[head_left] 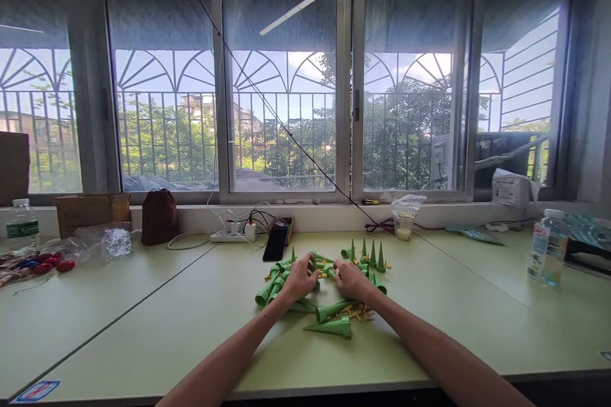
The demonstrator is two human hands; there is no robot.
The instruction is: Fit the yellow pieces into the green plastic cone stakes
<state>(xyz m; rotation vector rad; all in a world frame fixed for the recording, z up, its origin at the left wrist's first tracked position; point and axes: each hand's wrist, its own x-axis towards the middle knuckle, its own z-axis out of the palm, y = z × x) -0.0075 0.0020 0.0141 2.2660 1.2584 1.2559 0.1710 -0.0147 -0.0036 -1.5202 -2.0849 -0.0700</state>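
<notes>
Green cone-shaped plastic spikes [334, 327] with wide collars lie in a loose heap on the table, mixed with small yellow T-shaped pieces [357, 311]. My left hand [300, 278] is at the heap's left side, fingers curled around a green spike, partly hidden by the hand. Opposite it, my right hand [352, 280] pinches the end of another green spike [328, 271]. Several spikes [372, 255] stand point-up just beyond my right hand. More spikes [267, 291] lie on their sides left of my left wrist.
Behind the heap are a dark phone [275, 243], a power strip [233, 237] with cables, and a plastic cup [403, 224]. A bottle [547, 248] stands at right. On the left are a brown pouch [160, 217], a cardboard box [93, 213] and bagged red balls [65, 265].
</notes>
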